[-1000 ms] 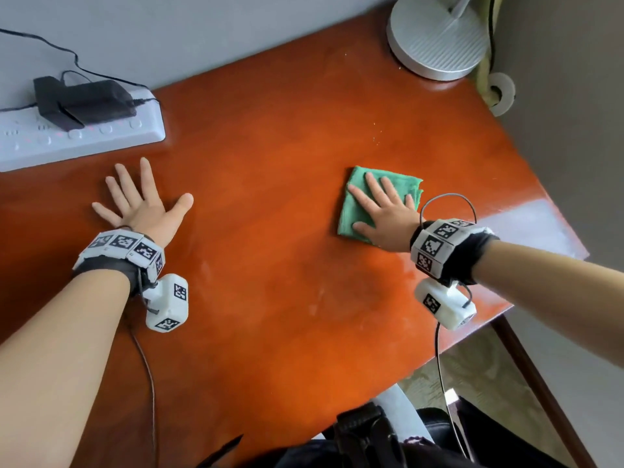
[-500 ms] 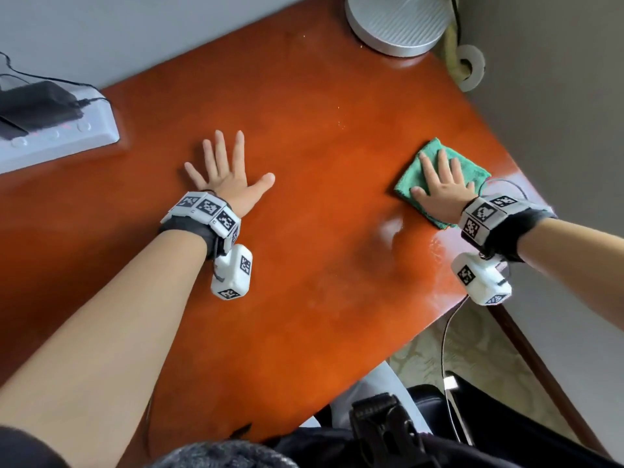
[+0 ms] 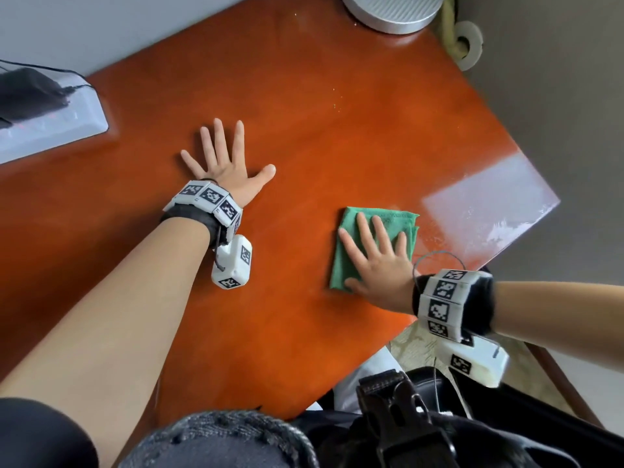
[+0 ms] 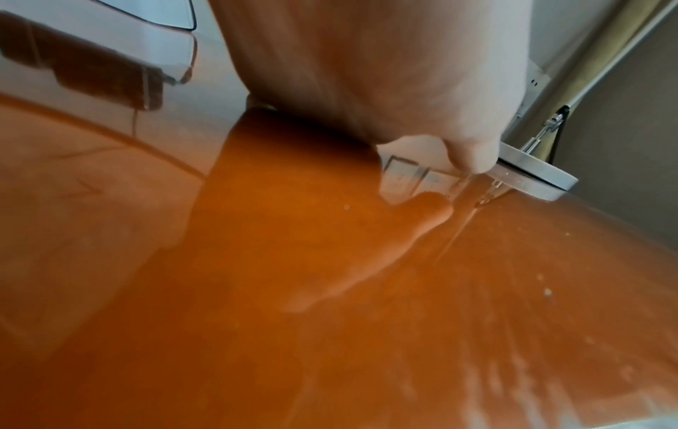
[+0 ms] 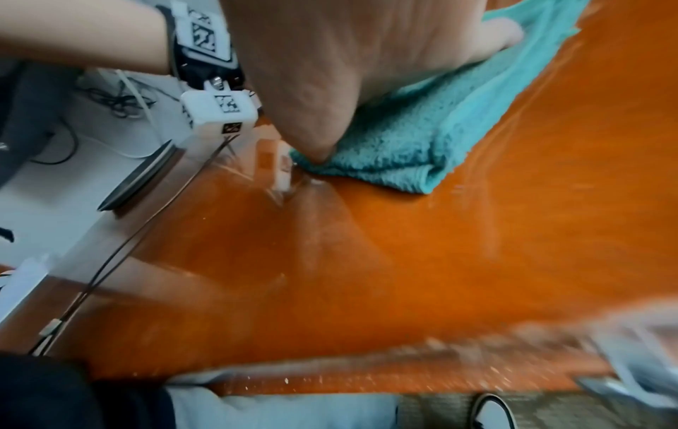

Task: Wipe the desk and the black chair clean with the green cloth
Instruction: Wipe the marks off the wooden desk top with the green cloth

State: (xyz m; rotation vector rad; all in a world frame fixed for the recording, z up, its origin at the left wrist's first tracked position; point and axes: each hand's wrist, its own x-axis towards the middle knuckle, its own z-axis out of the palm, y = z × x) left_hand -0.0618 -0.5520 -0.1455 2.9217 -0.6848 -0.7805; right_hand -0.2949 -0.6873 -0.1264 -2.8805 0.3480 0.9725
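Observation:
The folded green cloth (image 3: pixel 346 261) (image 5: pixel 414 136) lies on the glossy orange-brown desk (image 3: pixel 304 106) near its right front edge. My right hand (image 3: pixel 374 251) presses flat on the cloth with straight, spread fingers; the right wrist view shows the palm (image 5: pixel 330 58) bearing down on it. Further left, my left hand (image 3: pixel 224 157) rests flat on the bare desk top, fingers spread, holding nothing. The left wrist view shows only the palm (image 4: pixel 366 58) and its reflection on the wood. A part of the black chair (image 3: pixel 526 410) shows below the desk's front edge.
A white power strip (image 3: pixel 50 130) with a black adapter (image 3: pixel 23 92) sits at the desk's far left. A round white lamp base (image 3: pixel 391 10) stands at the far right corner by the grey wall (image 3: pixel 557 96). The desk's right corner (image 3: pixel 489 204) shines with glare.
My right hand has slid the cloth back from the right edge toward the middle front of the desk. The left hand stays flat on the wood.

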